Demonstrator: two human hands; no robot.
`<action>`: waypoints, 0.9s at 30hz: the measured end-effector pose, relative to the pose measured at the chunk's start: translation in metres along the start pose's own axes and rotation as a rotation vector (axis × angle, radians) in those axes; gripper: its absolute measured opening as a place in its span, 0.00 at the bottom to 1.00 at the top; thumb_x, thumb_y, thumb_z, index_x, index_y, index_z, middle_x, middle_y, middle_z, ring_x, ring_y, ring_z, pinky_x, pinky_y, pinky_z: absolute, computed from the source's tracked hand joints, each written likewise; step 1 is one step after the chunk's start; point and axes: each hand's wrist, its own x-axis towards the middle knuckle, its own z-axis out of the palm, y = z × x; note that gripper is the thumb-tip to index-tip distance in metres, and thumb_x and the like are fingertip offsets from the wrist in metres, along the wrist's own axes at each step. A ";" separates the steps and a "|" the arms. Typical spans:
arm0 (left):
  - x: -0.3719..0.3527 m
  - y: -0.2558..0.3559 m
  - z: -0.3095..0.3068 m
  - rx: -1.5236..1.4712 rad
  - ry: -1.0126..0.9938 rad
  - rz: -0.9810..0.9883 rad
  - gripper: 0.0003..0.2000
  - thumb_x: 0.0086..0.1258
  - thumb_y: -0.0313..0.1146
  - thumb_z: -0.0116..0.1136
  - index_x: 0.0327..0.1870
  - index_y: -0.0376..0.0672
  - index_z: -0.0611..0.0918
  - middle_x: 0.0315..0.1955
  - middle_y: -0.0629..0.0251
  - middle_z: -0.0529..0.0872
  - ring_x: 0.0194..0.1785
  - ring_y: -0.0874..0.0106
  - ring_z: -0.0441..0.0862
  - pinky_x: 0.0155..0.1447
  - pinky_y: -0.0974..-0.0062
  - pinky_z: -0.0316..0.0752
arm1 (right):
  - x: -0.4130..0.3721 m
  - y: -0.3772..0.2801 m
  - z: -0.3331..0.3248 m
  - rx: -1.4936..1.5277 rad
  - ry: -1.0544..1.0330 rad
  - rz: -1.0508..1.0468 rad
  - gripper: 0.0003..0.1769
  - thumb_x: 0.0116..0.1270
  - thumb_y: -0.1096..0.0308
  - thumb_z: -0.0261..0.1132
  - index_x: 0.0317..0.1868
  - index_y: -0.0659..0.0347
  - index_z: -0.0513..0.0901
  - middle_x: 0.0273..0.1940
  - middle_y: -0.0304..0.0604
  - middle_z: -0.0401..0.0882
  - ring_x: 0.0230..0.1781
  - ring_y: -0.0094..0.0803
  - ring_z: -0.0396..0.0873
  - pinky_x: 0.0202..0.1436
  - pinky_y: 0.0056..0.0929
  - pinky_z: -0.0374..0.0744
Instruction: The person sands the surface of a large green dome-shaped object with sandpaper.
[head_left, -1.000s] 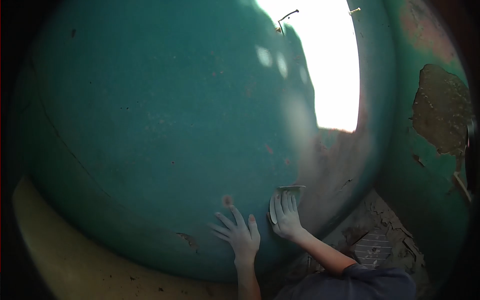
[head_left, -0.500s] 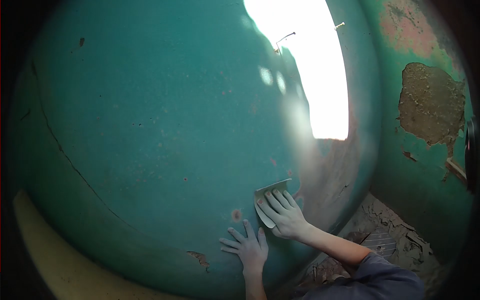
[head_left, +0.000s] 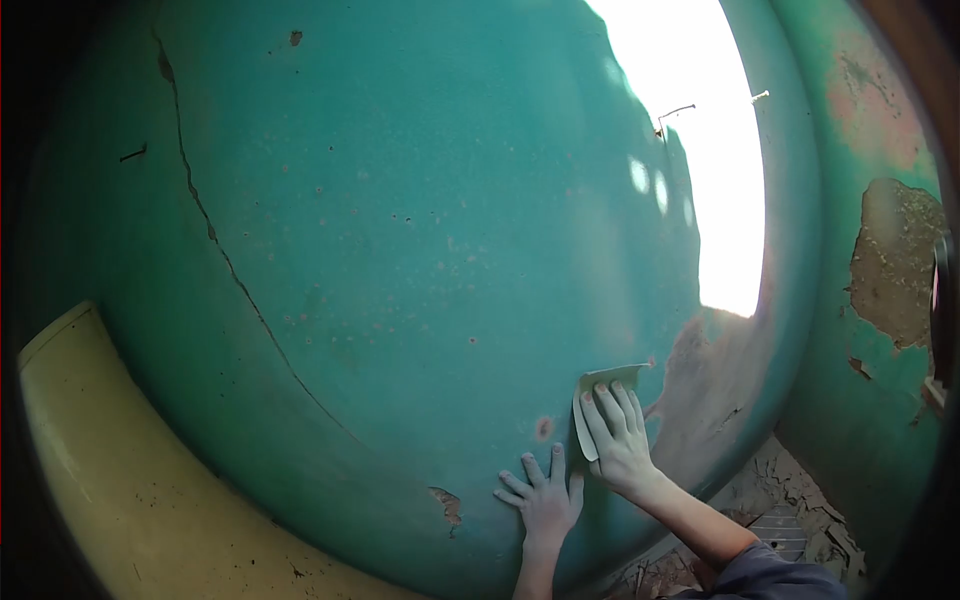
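The bare left hand rests, fingers spread wide, on the teal-green painted wall; a ragged chipped patch lies at its nine o'clock, a round reddish-brown spot at twelve. At its two o'clock, the bare right hand holds a thin pale grey-green sheet to the wall — fingers straight, close together. Farther off, toward one o'clock, glares a bright white patch of light.

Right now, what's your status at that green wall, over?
Left hand spread on green wall. Right hand holding pale sheet against it. Nothing seen blocking the sheet.
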 end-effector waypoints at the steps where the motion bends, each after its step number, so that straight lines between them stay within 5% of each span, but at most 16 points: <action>1: -0.001 0.000 0.001 0.015 0.003 0.020 0.32 0.77 0.61 0.43 0.76 0.54 0.68 0.73 0.25 0.54 0.69 0.09 0.38 0.63 0.12 0.33 | -0.001 -0.003 -0.007 0.026 -0.063 -0.005 0.49 0.49 0.76 0.67 0.76 0.59 0.65 0.76 0.55 0.57 0.77 0.56 0.57 0.78 0.59 0.56; 2: -0.001 -0.001 0.006 0.008 0.001 0.015 0.32 0.77 0.61 0.43 0.76 0.54 0.68 0.73 0.25 0.54 0.69 0.09 0.38 0.63 0.12 0.33 | 0.006 0.001 -0.012 0.024 -0.071 -0.009 0.49 0.49 0.76 0.67 0.76 0.59 0.65 0.76 0.55 0.57 0.77 0.56 0.57 0.78 0.59 0.56; 4: -0.001 -0.008 0.020 0.142 0.209 0.082 0.30 0.74 0.62 0.48 0.74 0.63 0.73 0.77 0.43 0.52 0.67 0.11 0.49 0.57 0.09 0.46 | 0.055 0.011 -0.029 0.028 -0.006 0.008 0.49 0.48 0.77 0.65 0.76 0.60 0.65 0.77 0.56 0.56 0.78 0.58 0.54 0.79 0.60 0.55; 8: -0.001 -0.005 0.017 0.156 0.210 0.069 0.30 0.74 0.63 0.48 0.74 0.63 0.73 0.78 0.44 0.51 0.67 0.12 0.49 0.58 0.10 0.45 | 0.097 0.013 -0.036 0.076 0.061 0.012 0.49 0.48 0.78 0.63 0.76 0.60 0.64 0.77 0.57 0.57 0.78 0.60 0.54 0.79 0.59 0.54; 10: -0.001 -0.001 0.012 0.073 0.127 0.046 0.33 0.76 0.61 0.44 0.76 0.53 0.68 0.73 0.28 0.56 0.70 0.11 0.38 0.63 0.12 0.35 | 0.083 0.013 -0.028 0.111 0.055 0.010 0.48 0.49 0.78 0.63 0.77 0.60 0.64 0.77 0.57 0.58 0.77 0.60 0.55 0.79 0.59 0.55; 16: 0.003 0.012 -0.007 0.159 0.142 0.031 0.31 0.77 0.58 0.46 0.77 0.54 0.67 0.76 0.33 0.55 0.72 0.15 0.40 0.67 0.17 0.38 | 0.043 0.025 -0.028 0.009 -0.193 -0.204 0.47 0.54 0.73 0.63 0.78 0.57 0.61 0.77 0.52 0.59 0.78 0.54 0.58 0.78 0.57 0.58; 21: 0.070 0.040 -0.114 0.260 0.347 0.263 0.31 0.75 0.51 0.52 0.77 0.55 0.68 0.80 0.58 0.56 0.78 0.30 0.43 0.72 0.24 0.43 | 0.159 0.038 -0.067 -0.026 -0.030 -0.217 0.47 0.55 0.71 0.65 0.78 0.58 0.61 0.78 0.49 0.60 0.78 0.52 0.58 0.78 0.56 0.59; 27: 0.171 0.059 -0.222 0.438 0.767 0.378 0.32 0.71 0.55 0.57 0.76 0.66 0.69 0.81 0.64 0.55 0.80 0.37 0.44 0.74 0.28 0.45 | 0.124 0.055 -0.041 -0.143 -0.015 -0.454 0.34 0.67 0.71 0.54 0.76 0.57 0.67 0.76 0.46 0.65 0.75 0.45 0.65 0.77 0.50 0.62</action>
